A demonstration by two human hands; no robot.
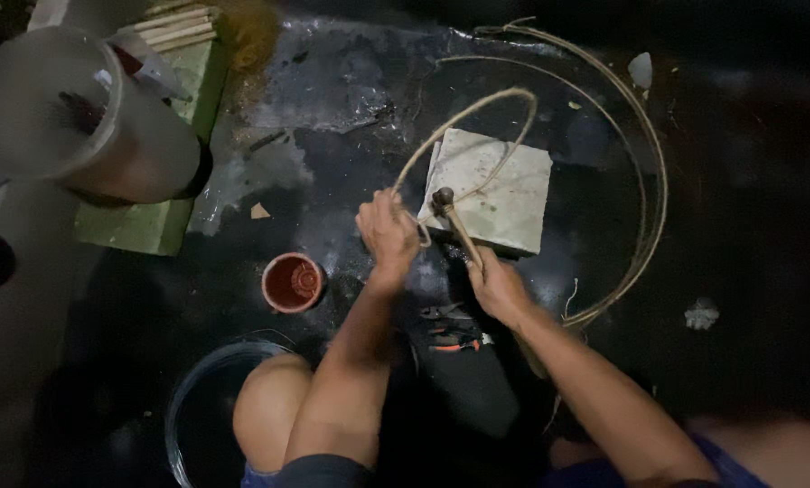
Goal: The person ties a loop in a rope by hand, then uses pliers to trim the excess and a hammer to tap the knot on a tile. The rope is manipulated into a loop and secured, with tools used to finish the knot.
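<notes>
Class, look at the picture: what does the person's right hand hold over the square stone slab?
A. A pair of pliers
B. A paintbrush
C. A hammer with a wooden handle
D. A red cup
C: the right hand grips a wooden-handled hammer whose head sits at the stone slab, beside the left hand holding the cane loop.

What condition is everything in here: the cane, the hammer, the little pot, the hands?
Left hand: closed on the cane strip.
Right hand: closed on the hammer handle.
Cane strip: bent into a loop over the slab.
Hammer: head down on the slab.
Stone slab: flat on the floor.
Red pot: upright, open, looks empty.
Pliers: lying on the floor.
</notes>
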